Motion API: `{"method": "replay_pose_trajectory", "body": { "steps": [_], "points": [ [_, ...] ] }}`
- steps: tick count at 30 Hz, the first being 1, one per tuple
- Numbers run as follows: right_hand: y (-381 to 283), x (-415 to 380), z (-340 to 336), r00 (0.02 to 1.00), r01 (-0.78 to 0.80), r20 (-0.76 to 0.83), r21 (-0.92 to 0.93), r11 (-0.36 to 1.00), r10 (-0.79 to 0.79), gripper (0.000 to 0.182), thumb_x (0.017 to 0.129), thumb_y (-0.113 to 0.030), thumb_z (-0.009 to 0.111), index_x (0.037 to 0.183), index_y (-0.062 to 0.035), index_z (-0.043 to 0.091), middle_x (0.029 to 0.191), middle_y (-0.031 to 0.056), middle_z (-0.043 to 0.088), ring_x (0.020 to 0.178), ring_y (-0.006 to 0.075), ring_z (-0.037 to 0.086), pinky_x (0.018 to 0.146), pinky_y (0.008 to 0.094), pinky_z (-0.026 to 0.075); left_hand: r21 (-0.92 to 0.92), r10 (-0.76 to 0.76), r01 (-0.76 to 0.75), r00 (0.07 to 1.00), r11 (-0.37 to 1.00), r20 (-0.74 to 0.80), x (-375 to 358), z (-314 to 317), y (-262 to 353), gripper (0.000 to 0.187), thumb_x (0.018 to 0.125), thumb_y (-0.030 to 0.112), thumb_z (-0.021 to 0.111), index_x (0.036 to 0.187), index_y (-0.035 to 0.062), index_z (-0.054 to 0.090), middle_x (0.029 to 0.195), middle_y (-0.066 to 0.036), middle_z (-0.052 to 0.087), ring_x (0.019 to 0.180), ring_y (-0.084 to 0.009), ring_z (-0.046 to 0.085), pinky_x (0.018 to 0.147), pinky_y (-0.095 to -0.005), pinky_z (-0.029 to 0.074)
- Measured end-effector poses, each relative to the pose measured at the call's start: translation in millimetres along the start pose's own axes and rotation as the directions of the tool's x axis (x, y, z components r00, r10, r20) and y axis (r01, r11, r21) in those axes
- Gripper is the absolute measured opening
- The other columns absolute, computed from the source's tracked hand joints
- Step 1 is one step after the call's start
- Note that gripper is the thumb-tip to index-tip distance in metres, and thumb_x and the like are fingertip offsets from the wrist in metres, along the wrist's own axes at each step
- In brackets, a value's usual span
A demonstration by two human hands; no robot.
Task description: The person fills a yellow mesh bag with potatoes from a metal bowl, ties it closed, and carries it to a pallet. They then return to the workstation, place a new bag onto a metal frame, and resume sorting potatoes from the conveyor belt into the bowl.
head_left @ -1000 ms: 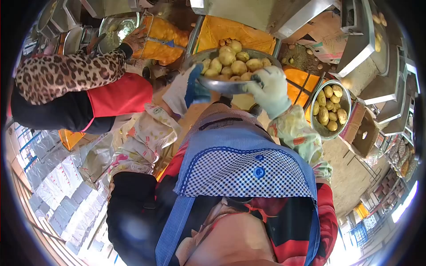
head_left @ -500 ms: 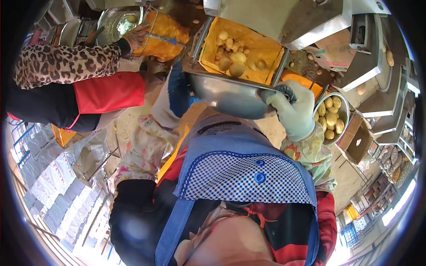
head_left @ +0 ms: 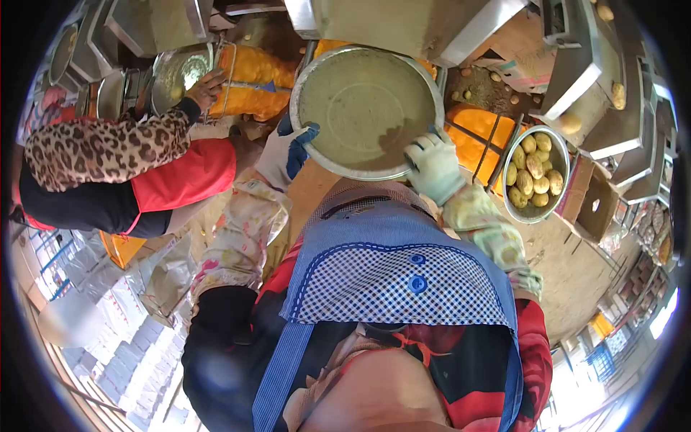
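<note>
A round metal basin (head_left: 360, 108) is held up between my two hands, its bare inside facing me. My left hand (head_left: 288, 153), in a white and blue glove, grips its left rim. My right hand (head_left: 434, 167), in a pale glove, has its fingers bent over the lower right rim. Behind the basin, an orange-lined crate (head_left: 331, 46) shows only at its edges; what lies inside it is hidden. To the right of my right hand stands another metal basin (head_left: 515, 205) with several potatoes (head_left: 534, 167) in it.
At left, a co-worker's hand (head_left: 205, 90) rests by an orange bag (head_left: 259, 83) in a metal frame. More orange lining (head_left: 471, 137) hangs in a frame at right. Metal chutes (head_left: 579, 68) reach in from the upper right. A cardboard box (head_left: 596, 201) stands beside the potatoes.
The basin has swung from tipped over the crate of potatoes to facing me, now covering most of the crate. My hands have turned with it, still on its rim.
</note>
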State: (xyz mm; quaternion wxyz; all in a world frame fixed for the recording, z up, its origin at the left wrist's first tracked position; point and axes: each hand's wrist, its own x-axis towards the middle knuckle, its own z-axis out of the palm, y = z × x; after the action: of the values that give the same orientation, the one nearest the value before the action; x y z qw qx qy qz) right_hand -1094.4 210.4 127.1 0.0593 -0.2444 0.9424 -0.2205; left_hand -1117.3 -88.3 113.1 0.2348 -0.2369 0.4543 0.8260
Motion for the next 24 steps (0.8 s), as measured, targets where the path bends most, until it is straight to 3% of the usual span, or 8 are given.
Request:
{"method": "replay_pose_trajectory", "body": {
  "steps": [1,3,4,8,13,16,19,24],
  "points": [
    [10,3,15,0.999,-0.05,0.013,-0.056,0.997,0.051,0.023,0.063,-0.022,0.067,0.082,-0.011,0.064,0.09,0.0075,0.062,0.099,0.0283,0.057,0.096,0.0505,0.038,-0.006,-0.017,0.017,1.0,1.0,-0.026,7,-6,-10,0.037,0.088,0.01,0.056,0.124,0.0029,0.051,0.112,-0.008,0.06,0.099,-0.0167,0.058,0.087,-0.0285,0.046],
    [20,8,31,0.996,-0.086,0.015,-0.167,0.982,0.09,0.027,0.067,-0.023,0.066,0.091,-0.0126,0.063,0.103,0.0073,0.06,0.112,0.0263,0.051,0.098,0.0529,0.034,0.646,0.045,-0.218,0.961,0.731,0.273,15,-33,-20,0.033,0.088,0.014,0.057,0.119,0.0034,0.052,0.107,-0.009,0.06,0.095,-0.0169,0.058,0.083,-0.0283,0.046],
    [23,15,31,0.985,-0.139,0.08,-0.179,0.974,0.155,0.03,0.065,-0.023,0.066,0.093,-0.0123,0.063,0.107,0.0083,0.059,0.115,0.0268,0.049,0.099,0.0503,0.033,0.71,0.015,-0.367,0.893,0.601,0.449,17,-30,-27,0.027,0.087,0.015,0.057,0.112,0.0041,0.055,0.104,-0.008,0.06,0.094,-0.0191,0.058,0.082,-0.0302,0.046],
    [9,16,13,0.976,-0.199,0.068,-0.118,0.973,0.208,0.041,0.067,-0.026,0.067,0.104,-0.0102,0.06,0.12,0.0137,0.052,0.121,0.0321,0.042,0.101,0.0475,0.031,0.347,-0.448,0.314,0.779,0.884,0.438,33,-74,-69,0.026,0.088,0.029,0.055,0.094,0.0045,0.057,0.095,-0.01,0.059,0.094,-0.0249,0.057,0.084,-0.0352,0.046],
    [6,-37,3,0.926,-0.378,0.034,0.135,0.916,0.377,0.047,0.073,-0.029,0.065,0.114,-0.0079,0.055,0.125,0.0166,0.047,0.122,0.0344,0.039,0.097,0.0482,0.036,-0.244,-0.407,0.652,0.677,0.718,0.613,32,-33,-68,0.038,0.088,0.042,0.055,0.099,0.0055,0.054,0.097,-0.012,0.06,0.093,-0.026,0.059,0.083,-0.0395,0.049],
    [18,-88,3,0.865,-0.493,-0.012,0.161,0.855,0.501,0.048,0.073,-0.031,0.065,0.113,-0.0065,0.055,0.118,0.0177,0.053,0.113,0.036,0.048,0.094,0.043,0.04,0.034,-0.468,0.472,0.88,0.881,-0.081,12,4,-46,0.046,0.087,0.049,0.055,0.101,0.0059,0.052,0.096,-0.014,0.06,0.087,-0.027,0.061,0.078,-0.0414,0.052],
    [29,-144,-11,0.734,-0.676,0.065,0.168,0.718,0.676,0.045,0.074,-0.032,0.065,0.11,-0.0066,0.057,0.114,0.0179,0.055,0.109,0.0348,0.051,0.092,0.0408,0.042,-0.057,-0.523,0.528,0.848,0.847,0.082,32,-21,-56,0.048,0.084,0.051,0.058,0.101,0.0057,0.053,0.096,-0.015,0.061,0.083,-0.0285,0.062,0.075,-0.042,0.054],
    [67,-234,-21,0.527,-0.835,-0.21,0.055,0.548,0.824,0.047,0.073,-0.03,0.068,0.113,-0.0084,0.054,0.117,0.0146,0.053,0.109,0.0349,0.049,0.089,0.0434,0.043,0.041,-0.428,0.442,0.885,0.896,-0.182,18,13,-61,0.052,0.082,0.05,0.062,0.106,0.0047,0.051,0.097,-0.016,0.06,0.087,-0.0297,0.062,0.077,-0.0445,0.054]
  ]
}}
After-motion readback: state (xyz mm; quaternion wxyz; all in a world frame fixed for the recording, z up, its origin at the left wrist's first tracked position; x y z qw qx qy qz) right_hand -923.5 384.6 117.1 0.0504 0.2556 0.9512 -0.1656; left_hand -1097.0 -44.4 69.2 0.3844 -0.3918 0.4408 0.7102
